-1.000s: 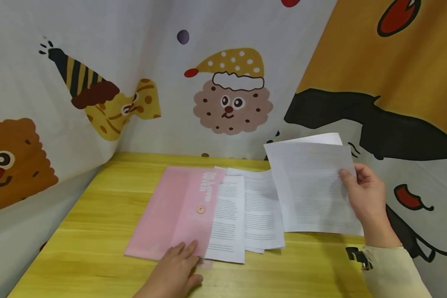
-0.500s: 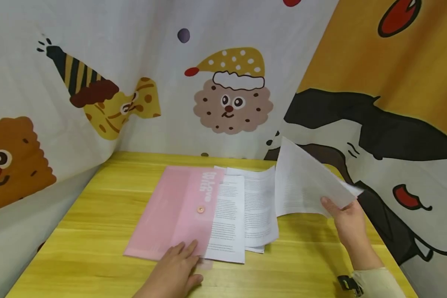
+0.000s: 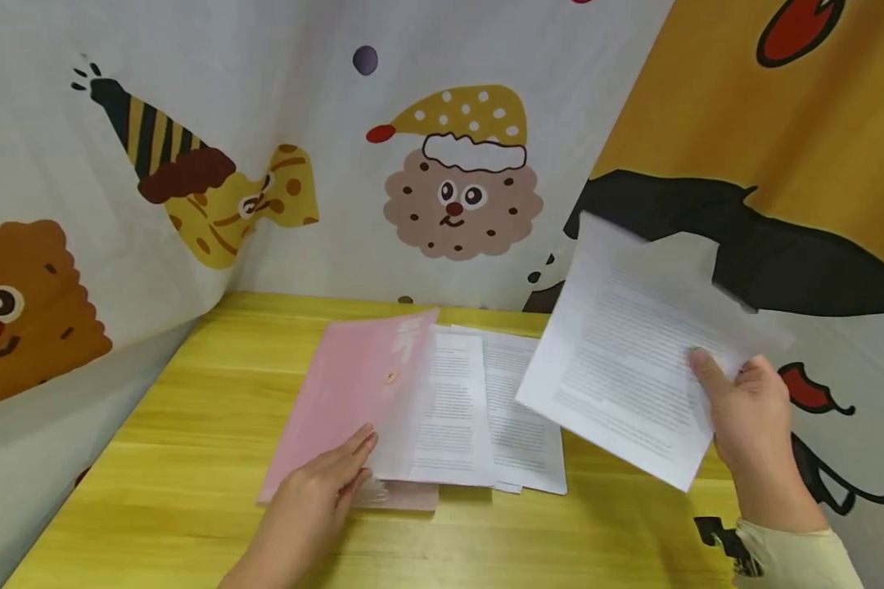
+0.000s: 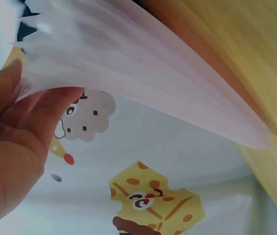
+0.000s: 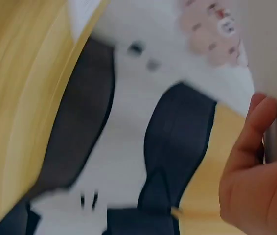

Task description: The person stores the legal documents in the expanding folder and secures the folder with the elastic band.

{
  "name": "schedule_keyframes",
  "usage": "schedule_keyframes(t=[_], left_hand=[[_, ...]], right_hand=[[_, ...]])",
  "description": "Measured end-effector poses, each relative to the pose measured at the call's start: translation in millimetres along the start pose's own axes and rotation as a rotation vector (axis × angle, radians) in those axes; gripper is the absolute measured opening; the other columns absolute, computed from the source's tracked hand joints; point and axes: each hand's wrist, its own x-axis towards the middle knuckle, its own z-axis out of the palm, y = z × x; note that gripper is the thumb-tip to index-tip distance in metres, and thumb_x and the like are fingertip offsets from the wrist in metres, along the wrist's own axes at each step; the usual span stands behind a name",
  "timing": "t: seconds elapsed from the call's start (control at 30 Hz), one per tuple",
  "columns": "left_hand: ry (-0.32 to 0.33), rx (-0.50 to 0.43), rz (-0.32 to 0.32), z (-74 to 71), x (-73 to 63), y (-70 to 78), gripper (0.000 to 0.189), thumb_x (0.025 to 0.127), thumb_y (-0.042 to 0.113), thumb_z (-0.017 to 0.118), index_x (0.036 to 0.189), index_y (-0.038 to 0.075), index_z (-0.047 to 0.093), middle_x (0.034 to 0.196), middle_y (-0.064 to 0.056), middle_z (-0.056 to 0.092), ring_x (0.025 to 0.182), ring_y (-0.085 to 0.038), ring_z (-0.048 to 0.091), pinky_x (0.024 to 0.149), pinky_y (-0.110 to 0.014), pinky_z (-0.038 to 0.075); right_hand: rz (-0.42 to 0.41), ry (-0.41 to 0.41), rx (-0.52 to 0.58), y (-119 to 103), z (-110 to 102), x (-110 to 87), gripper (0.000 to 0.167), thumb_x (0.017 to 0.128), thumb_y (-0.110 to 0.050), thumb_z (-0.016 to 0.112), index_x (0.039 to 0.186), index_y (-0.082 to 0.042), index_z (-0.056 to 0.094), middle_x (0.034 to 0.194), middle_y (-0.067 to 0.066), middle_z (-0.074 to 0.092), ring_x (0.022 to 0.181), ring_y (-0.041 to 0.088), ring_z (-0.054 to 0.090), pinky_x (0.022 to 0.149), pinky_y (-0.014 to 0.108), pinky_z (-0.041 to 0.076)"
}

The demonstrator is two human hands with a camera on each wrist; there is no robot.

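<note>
A pink translucent document folder with a button lies on the table, its right side raised. My left hand pinches the lower part of that raised edge; in the left wrist view, thumb and fingers meet on the bent pink plastic. White printed sheets stick out of the folder's right side, and further sheets lie beside and partly under them. In the air to the right, my right hand grips loose printed sheets by their right edge, thumb on top. They are tilted and slightly blurred.
The yellow wood-grain table ends at a cartoon-print curtain along the back and sides. At the right, the curtain hangs close behind the held sheets. A dark strap sits by the right sleeve.
The left hand went from resting flat on the folder to pinching and raising its edge. The right hand's sheets dipped and bent, then rose again, now tilted.
</note>
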Motion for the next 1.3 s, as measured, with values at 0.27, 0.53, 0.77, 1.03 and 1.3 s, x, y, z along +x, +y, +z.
schedule_keyframes(t=[0.27,0.53,0.77,1.03,1.3], left_hand=[[0.085,-0.018,0.066,1.0,-2.4,-7.5,0.048,0.084,0.003,0.087,0.131,0.005,0.077,0.133,-0.008,0.077,0.106,-0.022,0.081,0.087,-0.031,0.067],[0.152,-0.063,0.041,5.0,-3.2,-6.2,0.067,0.074,-0.014,0.077,0.137,0.007,0.073,0.130,-0.009,0.078,0.106,-0.025,0.081,0.092,-0.029,0.065],[0.142,-0.111,0.007,6.1,-2.7,-4.5,0.066,0.076,-0.016,0.072,0.138,0.007,0.073,0.131,-0.010,0.078,0.109,-0.027,0.080,0.094,-0.027,0.064],[0.062,-0.114,-0.060,8.4,-5.6,0.5,0.058,0.084,-0.013,0.074,0.137,0.010,0.074,0.132,-0.007,0.078,0.114,-0.023,0.079,0.095,-0.025,0.063],[0.071,-0.134,-0.052,10.5,-5.2,-1.3,0.059,0.082,-0.013,0.073,0.137,0.008,0.074,0.133,-0.008,0.077,0.115,-0.025,0.078,0.100,-0.024,0.061]], right_hand=[[-0.117,-0.318,0.001,-1,55,-24.8,0.087,0.108,-0.023,0.064,0.168,-0.048,0.006,0.157,0.026,0.055,0.085,0.007,0.077,0.064,0.027,0.067],[-0.108,-0.345,0.003,-1,96,-35.1,0.053,0.107,-0.013,0.065,0.158,-0.019,0.052,0.166,-0.001,0.045,0.158,0.025,0.036,0.102,-0.006,0.036],[-0.224,-0.306,-0.063,5,126,-45.6,0.056,0.105,-0.006,0.066,0.156,-0.020,0.052,0.163,-0.004,0.048,0.151,0.025,0.045,0.100,-0.003,0.041],[-0.283,-0.608,-0.361,35,133,-41.4,0.037,0.104,0.005,0.058,0.132,-0.009,0.077,0.140,0.017,0.072,0.130,0.034,0.068,0.086,0.030,0.058],[-0.139,-0.766,-0.337,37,120,-31.7,0.036,0.110,-0.007,0.053,0.141,-0.004,0.069,0.152,0.018,0.064,0.146,0.038,0.054,0.108,0.037,0.054]])
